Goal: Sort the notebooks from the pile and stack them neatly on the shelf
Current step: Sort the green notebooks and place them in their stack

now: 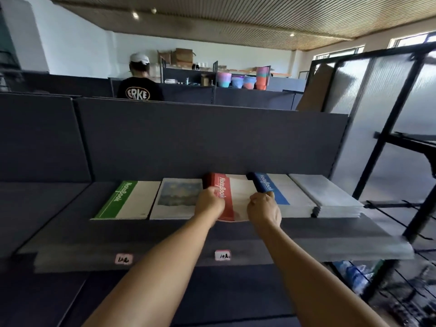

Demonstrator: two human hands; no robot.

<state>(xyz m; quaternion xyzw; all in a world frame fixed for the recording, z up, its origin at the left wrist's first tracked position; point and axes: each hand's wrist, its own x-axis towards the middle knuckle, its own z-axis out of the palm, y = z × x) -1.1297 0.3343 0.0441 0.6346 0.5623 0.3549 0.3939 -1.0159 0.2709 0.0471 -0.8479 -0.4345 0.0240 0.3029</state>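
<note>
Both hands grip one red-banded white paper notebook [232, 197] lying mid-shelf: the left hand [208, 202] curled on its left edge, the right hand [264, 208] curled on its right edge. Five stacks line the dark grey shelf [70, 237]: green-banded notebook [127, 200], picture-cover notebook [175, 199], the red one, blue-banded notebook [283, 197], plain white stack [330, 199]. Two pink-edged price tags [223, 255] sit on the front edge.

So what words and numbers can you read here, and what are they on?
"NoteBook": green notebook
"NoteBook": red notebook, gripped by the left hand and the right hand
"NoteBook": blue notebook
"ERKE": the back of a person's black shirt
Left price tag: too blurred to read
Right price tag: "10", the rest blurred
</note>
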